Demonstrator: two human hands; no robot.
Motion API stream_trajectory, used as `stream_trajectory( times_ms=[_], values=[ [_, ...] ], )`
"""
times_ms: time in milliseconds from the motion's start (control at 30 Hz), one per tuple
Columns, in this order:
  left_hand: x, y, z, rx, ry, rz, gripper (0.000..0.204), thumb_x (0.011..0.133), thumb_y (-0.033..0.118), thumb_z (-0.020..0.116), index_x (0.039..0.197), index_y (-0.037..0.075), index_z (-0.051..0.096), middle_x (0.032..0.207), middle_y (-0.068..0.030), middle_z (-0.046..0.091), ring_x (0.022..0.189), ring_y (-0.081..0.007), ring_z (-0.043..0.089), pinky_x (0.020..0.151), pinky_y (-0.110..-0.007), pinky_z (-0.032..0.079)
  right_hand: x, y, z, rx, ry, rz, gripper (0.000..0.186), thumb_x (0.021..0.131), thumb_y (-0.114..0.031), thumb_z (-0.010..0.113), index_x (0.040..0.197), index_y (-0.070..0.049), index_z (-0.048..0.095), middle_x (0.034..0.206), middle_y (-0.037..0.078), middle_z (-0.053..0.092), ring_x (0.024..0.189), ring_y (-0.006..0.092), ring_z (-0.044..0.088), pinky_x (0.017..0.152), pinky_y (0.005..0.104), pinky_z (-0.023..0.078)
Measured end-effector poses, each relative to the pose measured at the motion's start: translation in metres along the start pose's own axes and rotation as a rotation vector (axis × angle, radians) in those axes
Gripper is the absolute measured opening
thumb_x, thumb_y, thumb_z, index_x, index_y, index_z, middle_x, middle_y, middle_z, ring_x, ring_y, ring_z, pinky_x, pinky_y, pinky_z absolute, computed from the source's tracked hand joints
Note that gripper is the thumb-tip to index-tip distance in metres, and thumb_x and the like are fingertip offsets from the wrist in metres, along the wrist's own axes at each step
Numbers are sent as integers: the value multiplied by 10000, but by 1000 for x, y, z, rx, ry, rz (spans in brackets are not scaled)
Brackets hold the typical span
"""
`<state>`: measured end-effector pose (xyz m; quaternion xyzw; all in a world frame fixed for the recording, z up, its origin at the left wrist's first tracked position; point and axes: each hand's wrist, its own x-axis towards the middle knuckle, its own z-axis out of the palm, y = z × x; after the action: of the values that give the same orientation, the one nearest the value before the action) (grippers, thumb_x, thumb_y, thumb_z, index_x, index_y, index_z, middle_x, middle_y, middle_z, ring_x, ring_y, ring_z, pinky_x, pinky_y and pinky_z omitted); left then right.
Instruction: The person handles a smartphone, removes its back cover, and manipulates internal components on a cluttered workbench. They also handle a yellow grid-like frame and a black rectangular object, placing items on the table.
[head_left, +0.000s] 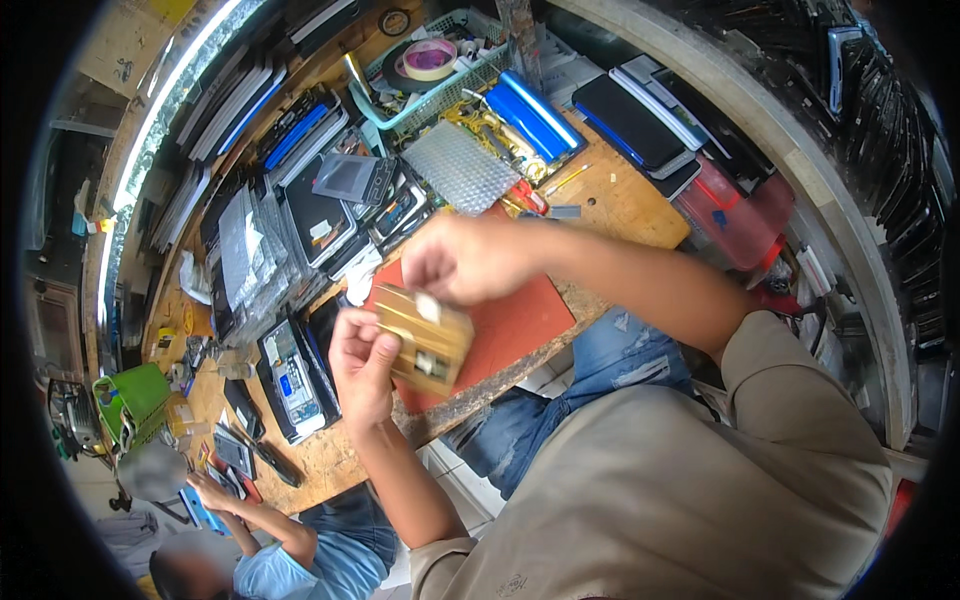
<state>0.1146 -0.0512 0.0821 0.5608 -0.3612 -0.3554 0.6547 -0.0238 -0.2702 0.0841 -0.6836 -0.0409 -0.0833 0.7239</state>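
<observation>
My left hand (366, 362) grips a gold-brown rectangular piece (438, 335) by its left edge, thumb on top. The piece is flat-faced, tilted and smeared by motion, with a pale patch near its lower end; I cannot tell its exact kind. Right above its upper edge is my right hand (462, 262), fingers curled in and partly blurred. A small white bit shows by those fingers, but what they hold is hidden. Both hands are over a red-orange mat (525, 318) on the wooden workbench (625, 200).
Opened phones (318, 215) and bubble wrap (460, 165) crowd the bench's back, beside a blue roll (530, 118) and a green basket (440, 98) with tape. An opened device (292, 380) lies left. Dark phones (630, 125) are stacked right. Another person (315, 550) works lower left.
</observation>
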Motion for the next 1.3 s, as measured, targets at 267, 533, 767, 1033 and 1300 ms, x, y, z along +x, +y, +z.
stream_trajectory(
  times_ms=[267,533,767,1033,1300],
  values=[
    [14,-7,25,207,199,238,499,1007,43,688,1454,31,466,1349,-108,580,1264,-191,539,1122,-366,402,39,3,-149,-1629,533,66,183,873,-60,641,946,-77,808,981,171,785,1018,343,718,917,498,514],
    [26,12,21,568,281,348,303,1100,181,594,1354,16,608,1226,-104,653,1092,-143,629,934,-281,507,48,-40,-159,-1631,508,142,173,849,-106,652,933,-57,794,977,209,771,1034,391,721,930,553,515],
    [31,1,33,425,391,413,292,1103,187,585,1297,-25,638,1201,-85,672,1042,-131,623,926,-288,499,38,-38,-154,-1631,436,284,147,842,-110,674,917,-51,786,946,198,777,919,372,773,793,505,614],
    [-1,1,33,380,457,430,203,1055,136,603,1141,-37,662,1038,-68,649,965,-151,601,899,-309,488,31,-43,-126,-1677,894,-7,165,891,-171,680,943,-17,702,913,164,746,889,279,714,804,439,562],
    [13,2,36,402,343,443,119,1004,93,669,1005,-26,665,957,-83,630,858,-168,587,762,-296,486,-86,-214,-85,-1559,1133,-71,165,946,-206,717,989,-52,755,822,116,743,726,262,707,692,387,553]
  ],
)
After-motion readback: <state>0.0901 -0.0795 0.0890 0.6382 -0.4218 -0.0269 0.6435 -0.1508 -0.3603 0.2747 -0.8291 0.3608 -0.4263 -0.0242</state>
